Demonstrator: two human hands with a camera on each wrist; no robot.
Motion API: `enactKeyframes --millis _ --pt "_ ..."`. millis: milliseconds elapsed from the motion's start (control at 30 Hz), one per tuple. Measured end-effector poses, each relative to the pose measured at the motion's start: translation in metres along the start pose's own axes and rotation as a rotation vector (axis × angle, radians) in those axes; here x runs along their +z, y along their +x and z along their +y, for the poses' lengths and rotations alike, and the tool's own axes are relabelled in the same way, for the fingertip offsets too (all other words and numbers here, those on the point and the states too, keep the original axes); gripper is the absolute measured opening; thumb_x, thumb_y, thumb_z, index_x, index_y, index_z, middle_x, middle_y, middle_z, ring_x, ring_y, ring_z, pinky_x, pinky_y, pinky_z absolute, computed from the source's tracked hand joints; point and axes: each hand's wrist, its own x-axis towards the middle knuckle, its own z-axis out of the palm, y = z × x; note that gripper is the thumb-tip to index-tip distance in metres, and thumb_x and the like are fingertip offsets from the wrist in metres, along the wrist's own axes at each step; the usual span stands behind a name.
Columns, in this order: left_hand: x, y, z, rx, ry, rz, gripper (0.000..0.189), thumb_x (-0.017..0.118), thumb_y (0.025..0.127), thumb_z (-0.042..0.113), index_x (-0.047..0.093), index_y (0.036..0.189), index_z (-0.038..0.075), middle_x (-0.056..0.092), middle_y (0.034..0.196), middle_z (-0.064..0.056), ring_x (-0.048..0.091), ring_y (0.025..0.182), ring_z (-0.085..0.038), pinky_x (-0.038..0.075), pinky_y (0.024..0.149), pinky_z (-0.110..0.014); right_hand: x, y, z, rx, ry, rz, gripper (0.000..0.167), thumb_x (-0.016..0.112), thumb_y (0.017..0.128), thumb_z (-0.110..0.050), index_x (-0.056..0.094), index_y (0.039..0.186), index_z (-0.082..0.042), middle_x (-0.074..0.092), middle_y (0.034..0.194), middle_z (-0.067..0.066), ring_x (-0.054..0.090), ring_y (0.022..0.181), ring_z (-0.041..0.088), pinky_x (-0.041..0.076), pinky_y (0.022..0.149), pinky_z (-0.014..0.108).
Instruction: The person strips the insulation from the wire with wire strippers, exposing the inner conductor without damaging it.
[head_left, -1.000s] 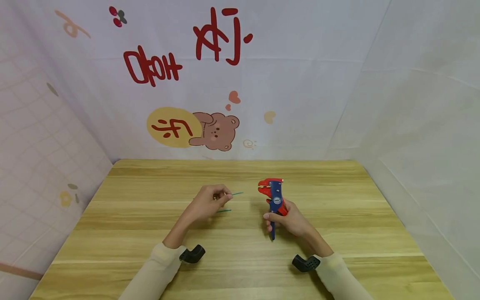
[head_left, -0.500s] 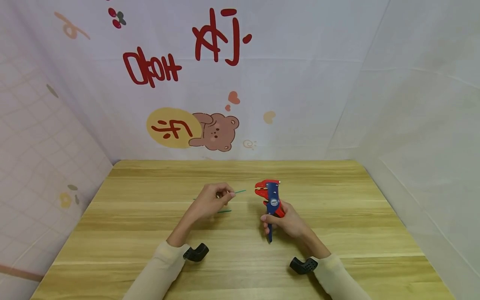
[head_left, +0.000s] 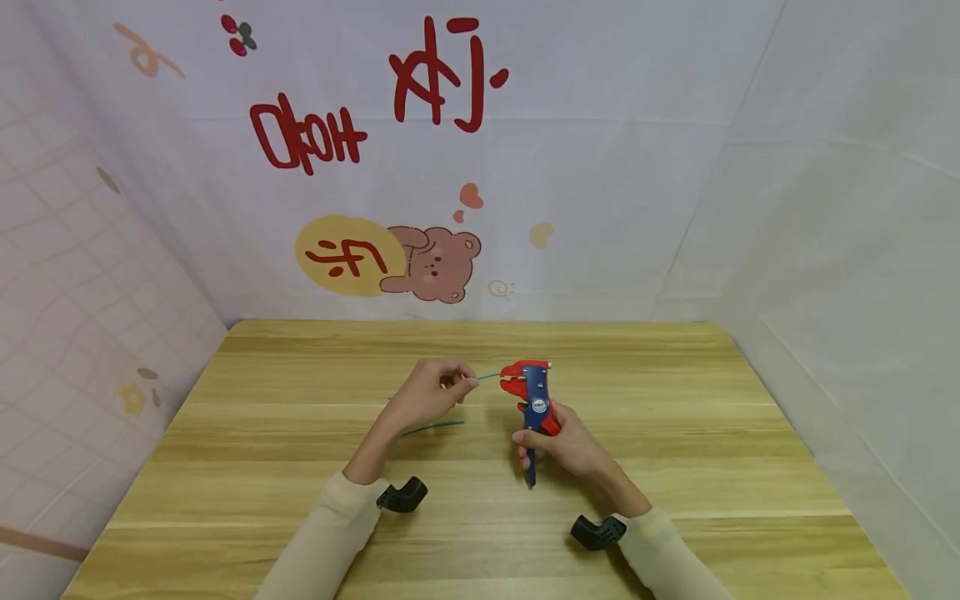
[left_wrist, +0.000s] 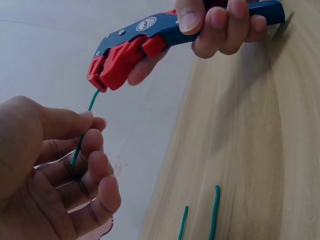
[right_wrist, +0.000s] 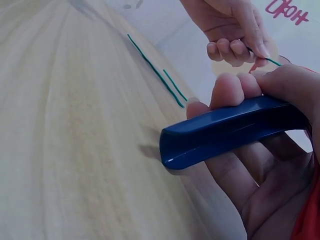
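Note:
My left hand [head_left: 433, 392] pinches a short green wire [left_wrist: 93, 100] between thumb and forefinger, its other fingers loosely curled. The wire's far end sits right at the mouth of a wire stripper [head_left: 537, 385], which has red jaws and a blue body. My right hand [head_left: 566, 442] grips the stripper by its handles, holding it upright above the table with the jaws toward the left hand. In the right wrist view the blue handle [right_wrist: 230, 130] crosses the palm, fingers wrapped round it.
Two more green wires lie on the wooden table [head_left: 480, 517]; the longer wire [right_wrist: 155, 70] and the shorter wire [right_wrist: 174, 84] are side by side under the left hand. A printed white curtain [head_left: 600, 167] stands behind the table.
The stripper has moved left in my right hand, while my left hand has shifted slightly right and up. The gap has closed, and the wire's tip now meets the stripper's mouth.

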Motion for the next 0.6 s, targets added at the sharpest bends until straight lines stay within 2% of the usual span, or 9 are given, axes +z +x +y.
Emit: enactKeyframes --millis 133,333,600 --pt "0.003 0.0 -0.001 0.02 -0.005 -0.009 0.011 0.065 0.102 0.018 0.074 0.095 0.016 0.066 0.075 -0.018 0.06 0.063 -0.02 0.044 0.058 -0.024 0.0 -0.002 0.001 0.005 0.011 0.014 0.065 0.071 0.098 -0.016 0.03 0.144 0.004 0.071 0.083 0.006 0.071 0.068 0.022 0.062 0.076 0.045" --pt "0.007 -0.002 0.0 0.016 -0.015 -0.004 0.01 0.066 0.101 0.019 0.074 0.095 0.016 0.065 0.073 -0.006 0.057 0.061 -0.014 0.044 0.055 -0.024 0.0 -0.001 0.005 -0.013 0.033 -0.013 0.062 0.069 0.099 -0.014 0.03 0.143 0.006 0.071 0.083 0.007 0.071 0.068 0.021 0.062 0.075 0.044" --pt "0.011 -0.001 0.006 0.03 -0.006 -0.012 0.009 0.068 0.1 0.019 0.075 0.097 0.016 0.063 0.071 -0.002 0.054 0.059 -0.013 0.042 0.055 -0.024 0.003 0.0 0.006 -0.03 0.068 -0.035 0.063 0.069 0.099 -0.015 0.028 0.143 0.008 0.071 0.084 0.006 0.071 0.068 0.02 0.063 0.073 0.042"
